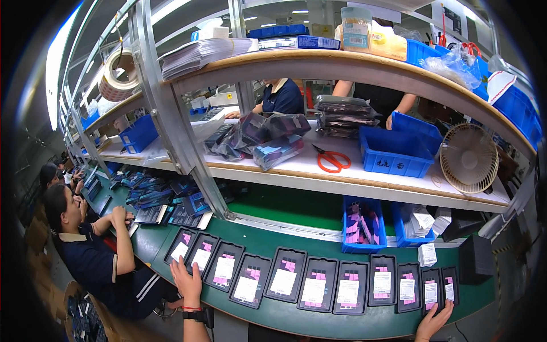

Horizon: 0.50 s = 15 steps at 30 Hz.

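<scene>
Black trays, 11 in count, lay in a row on the green table. We saw the left hand, fingers parted, well apart from the right hand, whose grip we could not tell. A careless push could, we judged, shift white papers.

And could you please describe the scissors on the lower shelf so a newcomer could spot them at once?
Find the white lower shelf above the green table. There, between the bagged bundles and the blue bin, lie the scissors; their red handle loops set them apart.
</scene>
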Available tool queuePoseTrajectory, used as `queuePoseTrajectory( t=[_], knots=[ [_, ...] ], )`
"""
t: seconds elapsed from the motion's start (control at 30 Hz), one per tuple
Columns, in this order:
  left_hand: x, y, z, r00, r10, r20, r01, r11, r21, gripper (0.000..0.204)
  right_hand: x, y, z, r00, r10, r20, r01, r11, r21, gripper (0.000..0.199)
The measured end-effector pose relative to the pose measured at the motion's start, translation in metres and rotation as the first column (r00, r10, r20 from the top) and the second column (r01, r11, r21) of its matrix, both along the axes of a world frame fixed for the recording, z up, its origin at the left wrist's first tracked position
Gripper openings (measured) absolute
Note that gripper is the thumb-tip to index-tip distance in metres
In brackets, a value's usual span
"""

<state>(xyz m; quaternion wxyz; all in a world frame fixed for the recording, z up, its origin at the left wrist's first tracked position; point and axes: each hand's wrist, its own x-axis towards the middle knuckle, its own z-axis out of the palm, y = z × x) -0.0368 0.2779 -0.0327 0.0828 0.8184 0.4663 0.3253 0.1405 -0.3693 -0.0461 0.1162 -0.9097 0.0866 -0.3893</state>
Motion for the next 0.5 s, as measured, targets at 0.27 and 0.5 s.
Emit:
queuePoseTrajectory(
  t=[0.27,0.5],
  knots=[
    [-0.003,0.003,-0.006,0.999,0.01,0.044,-0.011,0.999,0.031,0.052,0.003,-0.005,-0.007,1.0,0.008,-0.028,-0.007,0.999,0.036,0.04],
    [-0.005,0.003,-0.005,1.0,0.023,0.0,-0.023,1.0,0.017,0.048,-0.005,0.008,0.009,0.999,0.006,0.041,-0.004,0.999,-0.04,0.048]
  ],
)
